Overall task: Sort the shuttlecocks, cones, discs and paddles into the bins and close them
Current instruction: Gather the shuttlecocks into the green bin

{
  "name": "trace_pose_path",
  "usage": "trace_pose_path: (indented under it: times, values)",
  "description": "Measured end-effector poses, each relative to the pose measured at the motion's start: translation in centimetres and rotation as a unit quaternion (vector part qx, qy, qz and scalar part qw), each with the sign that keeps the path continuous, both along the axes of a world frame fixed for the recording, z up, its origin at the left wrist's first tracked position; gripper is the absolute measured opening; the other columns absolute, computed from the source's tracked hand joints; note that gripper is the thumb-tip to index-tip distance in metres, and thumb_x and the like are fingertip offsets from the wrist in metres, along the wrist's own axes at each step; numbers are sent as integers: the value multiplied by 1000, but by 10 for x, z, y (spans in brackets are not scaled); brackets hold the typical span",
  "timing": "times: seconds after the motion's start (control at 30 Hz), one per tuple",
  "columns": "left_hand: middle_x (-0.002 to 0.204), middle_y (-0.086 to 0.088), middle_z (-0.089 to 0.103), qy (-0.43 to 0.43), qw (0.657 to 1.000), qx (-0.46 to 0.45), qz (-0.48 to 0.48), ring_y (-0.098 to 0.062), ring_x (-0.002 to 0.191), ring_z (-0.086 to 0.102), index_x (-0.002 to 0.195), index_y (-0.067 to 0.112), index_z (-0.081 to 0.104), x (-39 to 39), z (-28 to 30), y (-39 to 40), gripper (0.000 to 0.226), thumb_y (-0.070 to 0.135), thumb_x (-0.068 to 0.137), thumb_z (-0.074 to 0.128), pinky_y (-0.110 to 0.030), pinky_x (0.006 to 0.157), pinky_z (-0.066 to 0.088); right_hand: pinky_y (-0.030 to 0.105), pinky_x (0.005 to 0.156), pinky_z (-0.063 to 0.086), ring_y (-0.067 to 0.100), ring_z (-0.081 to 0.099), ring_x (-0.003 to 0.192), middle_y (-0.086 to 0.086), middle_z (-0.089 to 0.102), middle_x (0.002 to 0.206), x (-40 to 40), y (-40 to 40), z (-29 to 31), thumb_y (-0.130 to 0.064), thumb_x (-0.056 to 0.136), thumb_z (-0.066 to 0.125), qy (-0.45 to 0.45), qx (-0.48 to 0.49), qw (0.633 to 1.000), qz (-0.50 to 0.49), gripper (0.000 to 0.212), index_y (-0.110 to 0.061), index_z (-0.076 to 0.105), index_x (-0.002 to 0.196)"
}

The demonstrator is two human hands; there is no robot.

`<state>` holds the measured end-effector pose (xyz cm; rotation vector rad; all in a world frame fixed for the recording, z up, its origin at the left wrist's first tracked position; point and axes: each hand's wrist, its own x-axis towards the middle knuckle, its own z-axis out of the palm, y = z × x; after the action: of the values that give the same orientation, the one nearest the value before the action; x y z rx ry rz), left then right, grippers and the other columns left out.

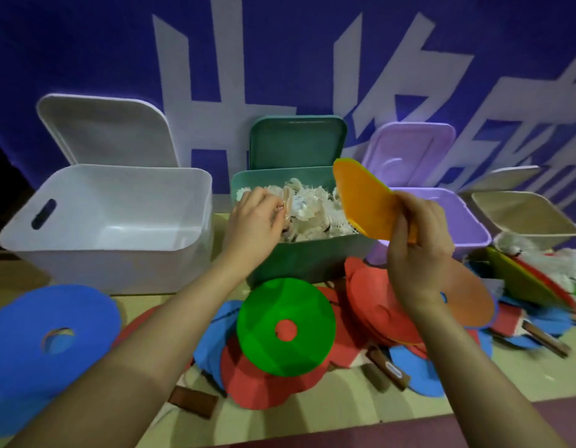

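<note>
Four open bins stand in a row: a white bin (189, 189), a green bin (312, 257) full of white shuttlecocks (312, 205), a purple bin (464, 221) and a beige bin (525, 215). My left hand (252, 221) reaches into the green bin, its fingers curled round a shuttlecock. My right hand (416, 240) grips an orange disc (364, 198), held tilted above the gap between the green and purple bins. A green disc (285, 324) lies on top of red and blue discs in front of the bins.
A big blue disc (50, 337) lies at the left. Paddle handles (390, 370) stick out from the pile of discs. More discs and shuttlecocks (538, 263) are heaped at the right. All four lids lean back against a blue banner.
</note>
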<state>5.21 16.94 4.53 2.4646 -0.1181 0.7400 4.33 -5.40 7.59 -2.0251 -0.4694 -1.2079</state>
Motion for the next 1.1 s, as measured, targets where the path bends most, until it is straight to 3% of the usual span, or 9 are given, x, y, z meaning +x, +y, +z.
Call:
trace_pose_path:
  times: [0.13, 0.27, 0.47, 0.57, 0.73, 0.83, 0.9, 1.0, 1.1]
  values:
    - [107, -8, 57, 91, 996, 16, 20, -25, 101, 54, 105, 4, 64, 19, -26, -5, 20, 14, 92, 53, -40, 88, 45, 31, 79, 42, 26, 52, 86, 20, 65, 90, 24, -18, -14, -1, 91, 44, 8, -14, 1000, 12, 23, 7, 64, 99]
    - [143, -9, 43, 193, 975, 111, 27, -24, 133, 37, 141, 11, 38, 32, -46, -6, 47, 33, 100, 38, -39, 111, 25, 37, 76, 41, 25, 52, 86, 17, 66, 92, 44, -18, -29, 1, 87, 45, 23, -44, 998, 31, 23, 3, 65, 100]
    - [155, -3, 17, 280, 944, 175, 16, -15, 143, 16, 148, 17, 19, 51, -51, -4, 55, 43, 101, 17, -38, 116, 3, 35, 76, 39, 23, 53, 87, 14, 67, 93, 64, -21, -38, 7, 84, 50, 27, -67, 996, 46, 24, 1, 66, 101]
    - [156, -3, 13, 253, 952, 170, 35, -17, 144, 12, 148, 16, 21, 56, -42, -14, 54, 41, 101, 18, -37, 116, 0, 32, 76, 35, 22, 53, 86, 15, 67, 92, 72, -25, -37, 12, 82, 52, 22, -69, 996, 47, 25, 2, 66, 100]
    - [150, -4, 33, 116, 989, 85, 20, -20, 137, 27, 147, 20, 24, 66, 6, -66, 56, 46, 98, 18, -35, 113, 15, 32, 79, 32, 21, 52, 85, 13, 67, 91, 87, -46, -23, 12, 81, 52, -28, -89, 993, 68, 28, -2, 64, 102]
    - [143, -5, 45, 104, 992, -53, -39, -22, 129, 41, 143, 23, 35, 84, 36, -107, 58, 47, 93, 20, -38, 108, 30, 36, 79, 32, 18, 53, 86, 11, 68, 91, 102, -73, -13, 18, 79, 54, -52, -94, 992, 69, 30, -1, 67, 98]
    - [136, -6, 50, 95, 988, -109, -55, -22, 124, 46, 134, 18, 47, 98, 44, -135, 53, 47, 94, 28, -31, 104, 34, 39, 77, 33, 17, 54, 85, 9, 69, 89, 114, -98, -10, 22, 77, 55, -61, -104, 991, 63, 32, -1, 69, 95]
    - [114, -9, 62, 53, 982, -173, -59, -17, 106, 55, 106, 4, 66, 124, 38, -183, 32, 28, 96, 49, -13, 89, 35, 40, 77, 33, 19, 56, 85, 7, 68, 89, 139, -143, -17, 13, 82, 59, -55, -119, 989, 70, 25, -6, 71, 92]
    - [108, -7, 64, 54, 967, -247, -20, -14, 97, 59, 97, -1, 70, 148, 18, -232, 19, 13, 86, 63, -19, 88, 42, 38, 75, 33, 22, 54, 86, 9, 65, 89, 170, -191, -35, 0, 85, 61, -29, -112, 988, 101, 25, -22, 68, 96]
